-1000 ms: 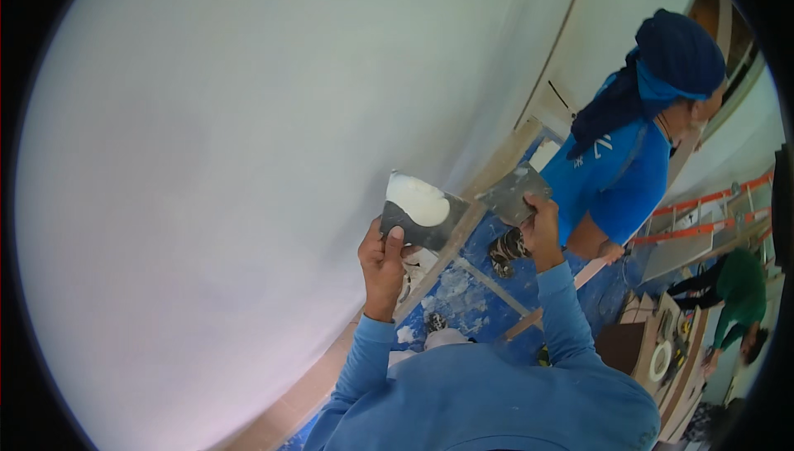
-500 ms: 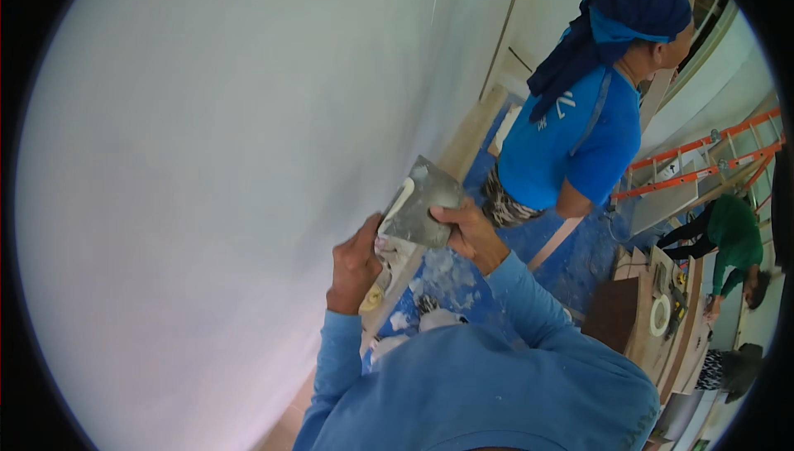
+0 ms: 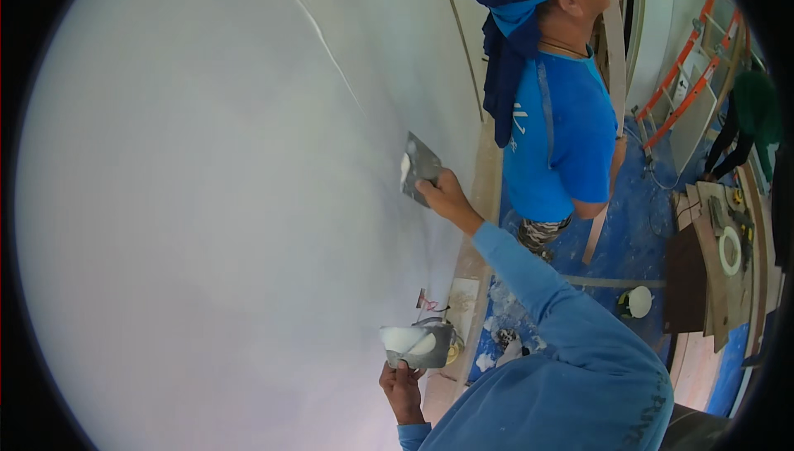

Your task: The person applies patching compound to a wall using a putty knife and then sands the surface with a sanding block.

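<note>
My right hand (image 3: 447,199) is closed on a flat metal filling knife (image 3: 423,165) with white paste along its left edge, raised close to the white wall (image 3: 207,161); whether the blade touches it I cannot tell. Lower, my left hand (image 3: 402,383) grips another broad blade (image 3: 437,352) carrying a smear of thick white paste (image 3: 401,339). A thin pale raised line runs down the upper part of the wall.
A co-worker (image 3: 566,136) in blue stands just right of me. An orange ladder (image 3: 693,99) leans behind, near a person (image 3: 753,112) in green. Right are stacked boards (image 3: 688,302) with tools, a white ring (image 3: 733,265) and a bucket (image 3: 638,302) on blue floor sheeting (image 3: 571,261).
The two blades, close together half a second ago, are apart: my right hand has risen toward the wall, my left has dropped lower. The view has turned and the co-worker appears nearer the top.
</note>
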{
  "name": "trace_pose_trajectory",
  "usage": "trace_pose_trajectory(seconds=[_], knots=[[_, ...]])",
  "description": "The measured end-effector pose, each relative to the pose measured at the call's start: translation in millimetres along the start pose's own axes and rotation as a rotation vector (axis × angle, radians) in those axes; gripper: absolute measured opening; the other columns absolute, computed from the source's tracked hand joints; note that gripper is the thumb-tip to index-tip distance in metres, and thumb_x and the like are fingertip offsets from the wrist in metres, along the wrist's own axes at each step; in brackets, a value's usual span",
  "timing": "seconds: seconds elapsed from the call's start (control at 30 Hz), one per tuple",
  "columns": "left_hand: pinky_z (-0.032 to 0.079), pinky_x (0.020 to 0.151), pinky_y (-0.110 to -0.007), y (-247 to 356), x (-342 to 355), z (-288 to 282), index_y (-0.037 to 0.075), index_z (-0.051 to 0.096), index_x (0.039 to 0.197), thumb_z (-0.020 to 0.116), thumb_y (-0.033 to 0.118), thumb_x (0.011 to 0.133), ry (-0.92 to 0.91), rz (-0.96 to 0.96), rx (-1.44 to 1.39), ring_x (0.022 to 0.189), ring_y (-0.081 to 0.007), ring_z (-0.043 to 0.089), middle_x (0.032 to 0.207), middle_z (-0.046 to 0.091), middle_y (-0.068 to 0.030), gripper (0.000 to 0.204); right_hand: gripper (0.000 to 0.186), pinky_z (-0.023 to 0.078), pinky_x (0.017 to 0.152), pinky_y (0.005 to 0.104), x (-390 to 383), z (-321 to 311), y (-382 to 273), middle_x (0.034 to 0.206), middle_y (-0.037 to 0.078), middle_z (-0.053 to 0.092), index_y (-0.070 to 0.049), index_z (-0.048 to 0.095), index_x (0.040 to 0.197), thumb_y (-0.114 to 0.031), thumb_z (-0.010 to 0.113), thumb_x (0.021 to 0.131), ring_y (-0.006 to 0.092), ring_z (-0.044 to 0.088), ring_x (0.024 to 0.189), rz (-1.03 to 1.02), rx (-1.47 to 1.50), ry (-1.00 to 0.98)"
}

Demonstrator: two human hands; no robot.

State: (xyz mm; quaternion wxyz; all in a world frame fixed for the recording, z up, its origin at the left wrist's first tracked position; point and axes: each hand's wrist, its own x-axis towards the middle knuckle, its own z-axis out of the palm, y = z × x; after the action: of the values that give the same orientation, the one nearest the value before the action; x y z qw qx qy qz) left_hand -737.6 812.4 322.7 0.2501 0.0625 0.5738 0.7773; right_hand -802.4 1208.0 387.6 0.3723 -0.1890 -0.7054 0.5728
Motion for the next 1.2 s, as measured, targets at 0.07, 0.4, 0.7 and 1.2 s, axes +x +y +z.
trace_pose_trajectory(seconds=[0.07,0.4,0.7,1.2], knots=[[0.061,0.069,-0.034,-7.1,-5.8,-4.4,-0.001,0.06,0.111,0.061,0.018,0.094,0.007,-0.023,0.039,0.083,-0.0171,0.068,0.098,0.069,-0.0107,0.025,0.02,0.048,0.068,0.0388,17.3,20.6,-0.8,0.091,0.016,0.063,0.0,0.061,0.106,-0.007,0.054,0.088,0.0263,0.063,0.077,-0.133,-0.171,0.157],[0.06,0.064,-0.033,-23.9,-21.0,-1.0,-0.003,0.06,0.105,0.062,0.02,0.094,0.12,0.006,0.157,0.08,-0.0184,0.067,0.094,0.067,-0.0118,0.026,0.044,0.052,0.072,0.0453,65.2,75.9,-7.7,0.103,0.019,0.056,0.002,0.053,0.118,-0.001,0.056,0.075,0.0396,0.06,0.083,-0.318,-0.468,0.367],[0.058,0.067,-0.032,-11.4,-1.3,7.5,-0.003,0.061,0.106,0.061,0.025,0.094,0.046,-0.002,0.168,0.083,-0.0174,0.065,0.096,0.067,-0.0102,0.03,0.022,0.045,0.053,0.0351,13.9,39.9,15.6,0.063,0.007,0.06,0.006,0.062,0.079,-0.016,0.064,0.08,0.0145,0.056,0.058,0.043,-0.005,0.059],[0.058,0.067,-0.034,-47.2,-5.8,-36.0,-0.002,0.062,0.103,0.055,0.021,0.096,0.196,-0.016,-0.081,0.078,-0.0191,0.067,0.093,0.068,-0.0111,0.025,0.032,0.057,0.076,0.0552,109.5,42.4,17.1,0.109,0.02,0.061,0.009,0.054,0.114,-0.011,0.057,0.09,0.0337,0.064,0.095,0.354,0.767,0.134]])
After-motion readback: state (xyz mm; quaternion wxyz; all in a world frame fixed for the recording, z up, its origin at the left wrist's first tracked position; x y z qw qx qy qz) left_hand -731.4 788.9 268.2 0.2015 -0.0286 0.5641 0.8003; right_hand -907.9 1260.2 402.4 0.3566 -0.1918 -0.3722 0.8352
